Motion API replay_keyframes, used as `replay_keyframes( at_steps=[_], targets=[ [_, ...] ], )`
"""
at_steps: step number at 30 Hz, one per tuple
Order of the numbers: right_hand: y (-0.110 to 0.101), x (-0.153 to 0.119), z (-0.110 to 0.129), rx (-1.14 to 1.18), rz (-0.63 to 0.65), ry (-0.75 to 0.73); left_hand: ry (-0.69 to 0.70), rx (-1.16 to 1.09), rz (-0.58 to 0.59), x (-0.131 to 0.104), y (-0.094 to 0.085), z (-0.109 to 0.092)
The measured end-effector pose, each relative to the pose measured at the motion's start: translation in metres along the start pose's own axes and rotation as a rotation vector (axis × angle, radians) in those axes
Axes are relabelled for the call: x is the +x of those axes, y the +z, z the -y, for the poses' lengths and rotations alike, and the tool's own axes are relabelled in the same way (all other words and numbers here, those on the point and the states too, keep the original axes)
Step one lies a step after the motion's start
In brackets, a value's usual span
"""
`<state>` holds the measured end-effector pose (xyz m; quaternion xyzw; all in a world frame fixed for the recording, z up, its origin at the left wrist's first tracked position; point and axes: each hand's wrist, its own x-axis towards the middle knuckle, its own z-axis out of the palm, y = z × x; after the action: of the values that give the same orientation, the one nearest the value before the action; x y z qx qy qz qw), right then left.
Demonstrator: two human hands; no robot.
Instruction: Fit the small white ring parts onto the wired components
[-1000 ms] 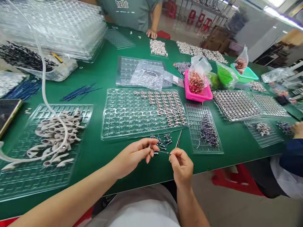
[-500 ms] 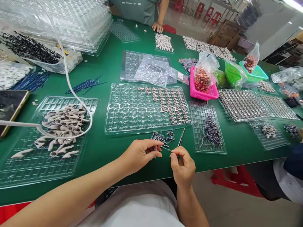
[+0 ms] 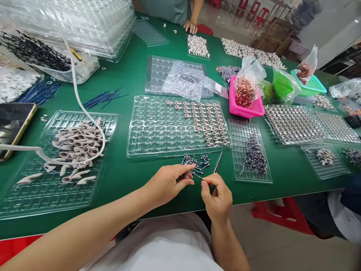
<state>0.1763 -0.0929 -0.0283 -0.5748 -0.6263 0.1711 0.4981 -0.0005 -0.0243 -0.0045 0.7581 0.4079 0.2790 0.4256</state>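
Observation:
My left hand (image 3: 172,183) pinches a small part that its fingers mostly hide. Between the two hands runs a thin wired piece (image 3: 197,175), its right end pinched by the thumb and forefinger of my right hand (image 3: 217,194). Tweezers (image 3: 218,162) reach up from behind my right hand; whether that hand holds them is unclear. Just above my fingers lies a loose pile of small wired components (image 3: 196,162). Beyond it sits a clear moulded tray (image 3: 160,130), with small pinkish-white parts in its right-hand pockets.
At left, a tray of pale curved shells (image 3: 80,143) lies under a white cable (image 3: 76,86), near a phone (image 3: 15,126). To the right are a tray of wired components (image 3: 255,154) and a pink basket (image 3: 245,109). Across the table rests a person's hand (image 3: 190,27).
The view has shifted slightly, so the table items sit a little higher and farther right. Both hands keep nearly the same pose, still pinching the small pieces.

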Motion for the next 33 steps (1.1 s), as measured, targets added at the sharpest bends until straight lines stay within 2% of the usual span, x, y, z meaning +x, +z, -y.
replay_keyframes(
  at_steps=[8,17,21,26,33],
  targets=[
    [0.001,0.0,-0.001,0.027,0.027,-0.054,-0.014,-0.004,-0.006,0.0,0.001,0.003],
    [0.001,0.001,0.001,0.03,0.031,-0.056,-0.054,-0.006,0.009,0.0,0.0,0.002],
    [0.001,0.002,0.002,0.022,0.032,-0.044,-0.066,0.059,0.007,0.0,-0.001,0.001],
    [0.001,0.002,0.003,0.005,0.03,-0.009,0.043,0.18,-0.01,0.001,-0.003,0.002],
    [0.001,0.003,0.003,-0.003,0.034,0.02,0.325,0.291,-0.122,0.002,-0.001,0.012]
  ],
)
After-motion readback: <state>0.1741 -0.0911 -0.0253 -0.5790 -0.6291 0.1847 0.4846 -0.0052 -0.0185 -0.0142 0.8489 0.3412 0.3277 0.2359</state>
